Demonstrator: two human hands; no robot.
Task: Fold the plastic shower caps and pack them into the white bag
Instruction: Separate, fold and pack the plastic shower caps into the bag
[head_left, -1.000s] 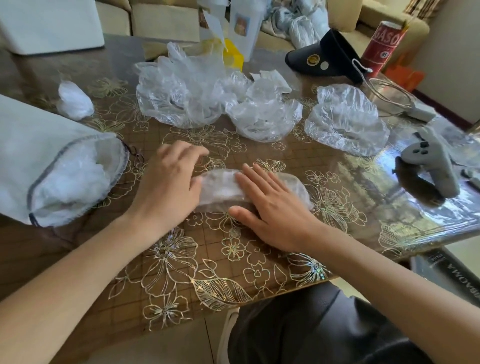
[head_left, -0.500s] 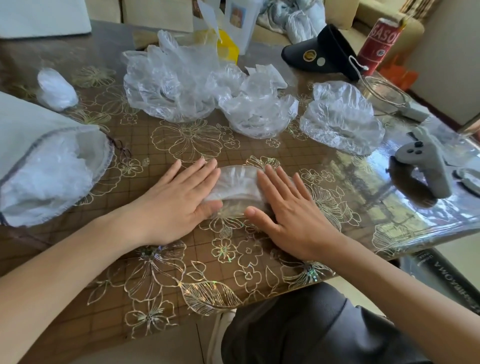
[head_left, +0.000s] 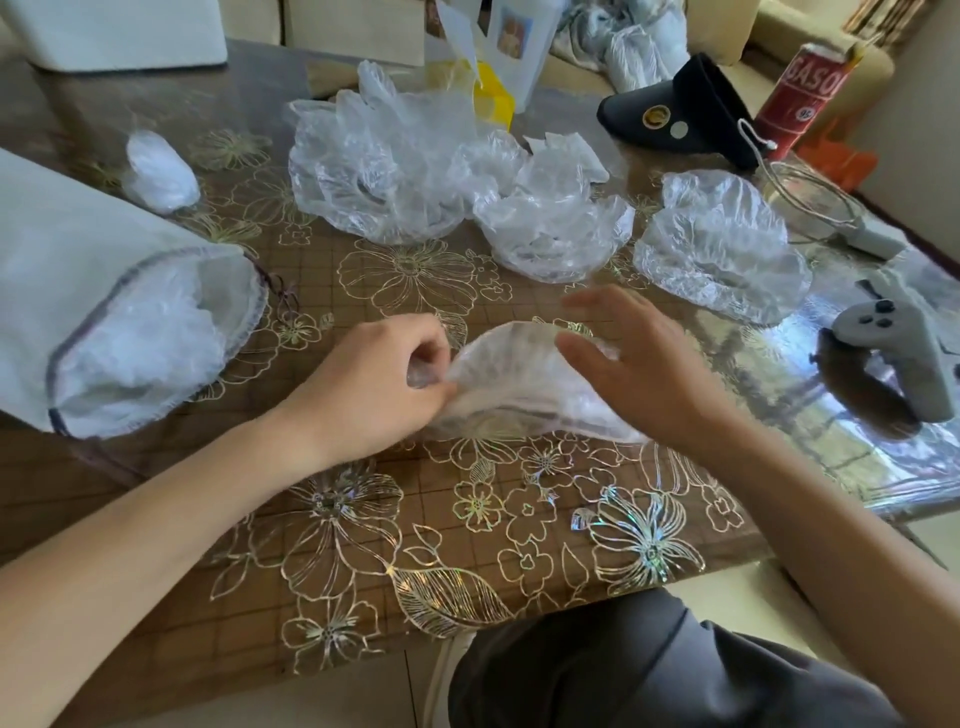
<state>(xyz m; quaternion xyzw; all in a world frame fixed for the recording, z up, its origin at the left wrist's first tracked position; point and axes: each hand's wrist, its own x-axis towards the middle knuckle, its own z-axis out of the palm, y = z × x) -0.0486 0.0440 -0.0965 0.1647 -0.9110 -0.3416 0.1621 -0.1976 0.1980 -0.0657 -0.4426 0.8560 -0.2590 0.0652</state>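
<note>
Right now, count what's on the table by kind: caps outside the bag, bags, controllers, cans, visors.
Half-folded cap: 1
Crumpled cap heaps: 3 (the left heap may hold more than one cap)
Folded cap: 1
Bag: 1
Controller: 1
Can: 1
Visor: 1
Total: 9

red can (head_left: 802, 96), partial txt "GASO"
</note>
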